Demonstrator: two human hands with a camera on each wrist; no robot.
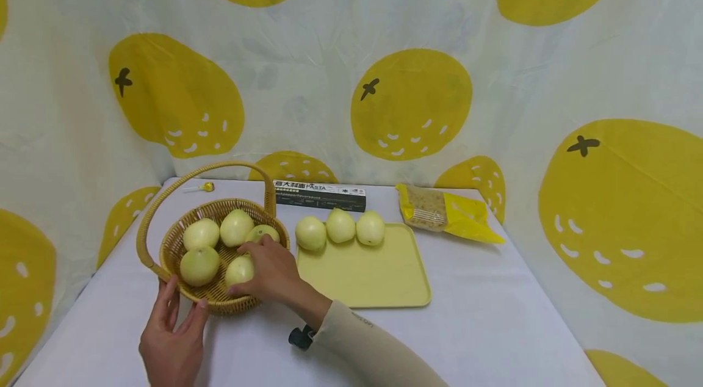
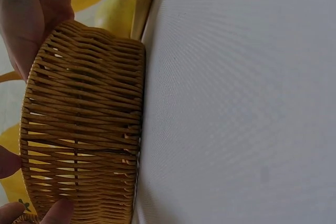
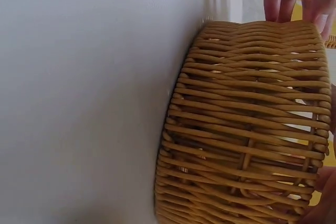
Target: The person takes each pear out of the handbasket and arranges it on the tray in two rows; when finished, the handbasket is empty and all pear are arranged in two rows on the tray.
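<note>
Several pale green pears, among them one pear (image 1: 200,265) at the near left, lie in a woven wicker basket (image 1: 187,294) with a tall arched handle (image 1: 144,234). My right hand (image 1: 274,271) reaches over the rim and grips a pear (image 1: 239,272) in the near right part of the basket; its fingers partly cover that pear and the pear (image 1: 263,233) behind it. With thumb and fingertips, my left hand (image 1: 173,338) holds the basket's near left side. The left wrist view shows left fingertips (image 2: 59,212) against the weave.
Right of the basket lies a yellow tray (image 1: 362,283), with three pears (image 1: 341,226) along its far edge. A black pasta box (image 1: 321,198) stands behind. A yellow packet (image 1: 445,213) lies at the back right, a lollipop (image 1: 206,187) at the back left.
</note>
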